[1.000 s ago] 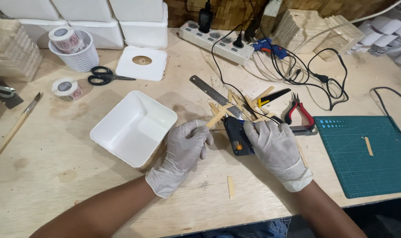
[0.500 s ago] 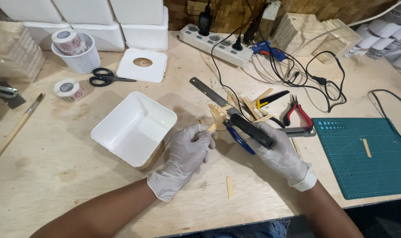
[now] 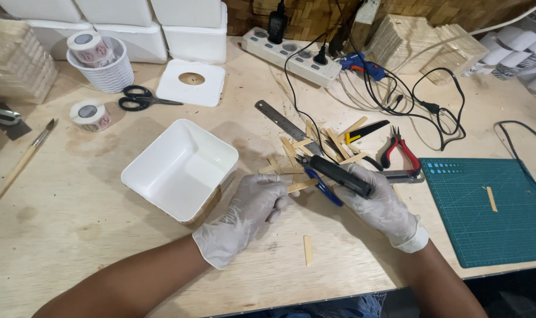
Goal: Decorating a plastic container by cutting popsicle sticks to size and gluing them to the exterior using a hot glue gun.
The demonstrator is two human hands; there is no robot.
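Head view shows a thin wooden stick at frame centre, pinched in the closed gloved left hand. Gloved right hand grips black-handled cutters at the stick. White tray lies just left.

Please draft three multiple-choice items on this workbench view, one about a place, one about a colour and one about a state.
1. Where do the scissors lie?
A. on the green cutting mat
B. between the woven white cup and the square white lid
C. inside the white tray

2. What colour are the handles of the pliers?
A. red
B. yellow
C. white

3. What does the right hand do?
A. rests flat on the table
B. holds a paintbrush
C. grips a black-handled cutter

Answers:
1 B, they sit between the cup and the lid.
2 A, both grips show red.
3 C, its fingers wrap the cutter while the left hand holds a wooden stick.
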